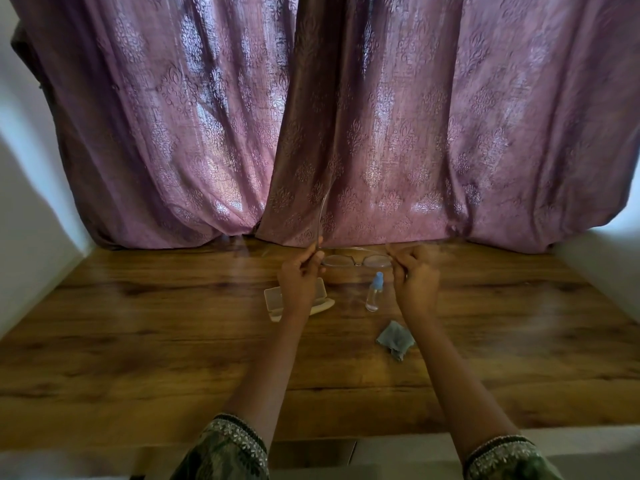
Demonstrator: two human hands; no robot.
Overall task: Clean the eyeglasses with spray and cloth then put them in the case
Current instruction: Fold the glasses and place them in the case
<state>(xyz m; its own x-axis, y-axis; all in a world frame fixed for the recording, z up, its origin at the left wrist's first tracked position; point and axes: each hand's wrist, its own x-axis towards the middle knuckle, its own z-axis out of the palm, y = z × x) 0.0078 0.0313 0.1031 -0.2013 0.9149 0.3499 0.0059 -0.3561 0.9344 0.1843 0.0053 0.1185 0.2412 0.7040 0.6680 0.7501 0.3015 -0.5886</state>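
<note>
**Two hands hold eyeglasses up over a wooden table**

Seen from the wearer's own head, two bare forearms reach forward over a brown wooden table (138,341). A small clear spray bottle (374,294) with a blue cap stands upright near the middle of it.

The eyeglasses (353,260) are held in the air just beyond the bottle, with the lenses level and side by side. The left hand (300,275) has its fingers curled and pinches the frame's left end. One temple arm (322,209) there is swung out and points straight up. The right hand (414,273), a little blurred, has its fingers curled around the frame's right end. Gripping at the ends probably keeps the fingertips off the lenses.

To the left of the bottle, a pale glasses case (275,301) lies open, partly hidden behind the left wrist. It seems ready to take the glasses. On the near side of the bottle, slightly to the right, a crumpled grey-blue cloth (394,338) lies within easy reach of the right hand. Beyond the bottle, a purple patterned curtain (346,116) hangs down to the table's far edge.

It is not possible to tell whether the lenses are already clean.
</note>
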